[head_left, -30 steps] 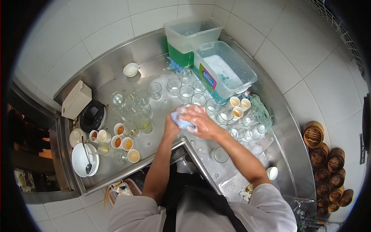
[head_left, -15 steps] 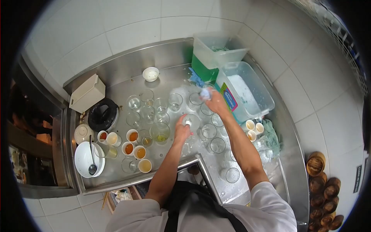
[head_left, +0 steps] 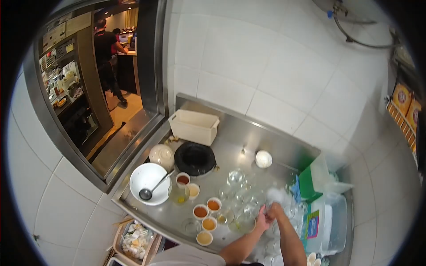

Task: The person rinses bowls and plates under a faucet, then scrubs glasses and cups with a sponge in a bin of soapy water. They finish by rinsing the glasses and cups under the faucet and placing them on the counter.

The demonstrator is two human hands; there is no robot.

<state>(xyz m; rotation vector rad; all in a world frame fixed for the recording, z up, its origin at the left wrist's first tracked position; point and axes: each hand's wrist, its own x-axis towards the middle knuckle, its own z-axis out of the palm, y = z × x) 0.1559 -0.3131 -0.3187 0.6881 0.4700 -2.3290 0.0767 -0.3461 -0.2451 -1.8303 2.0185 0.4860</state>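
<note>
My left hand point(head_left: 262, 218) and my right hand point(head_left: 276, 210) are close together over the steel counter, fingers curled. Between them the glass and the white-and-blue scrubber are mostly hidden and blurred; half a second ago the glass showed in my left hand and the scrubber in my right. White suds point(head_left: 276, 194) lie just beyond my hands. Several clear drinking glasses point(head_left: 236, 177) stand to the left, and a wider glass point(head_left: 242, 225) with greenish liquid is beside my left wrist. More glasses are partly covered by my right forearm.
Cups of sauce point(head_left: 209, 224), a white bowl point(head_left: 141, 177) with a ladle point(head_left: 145, 193) and a black round container point(head_left: 194, 158) stand left. Plastic tubs point(head_left: 335, 221) and a blue cloth point(head_left: 295, 188) are right. Beyond the opening stands a person point(head_left: 105, 48).
The view has swung left, showing the doorway and people beyond it. My right hand has left the spot near the blue cloth and come together with my left hand.
</note>
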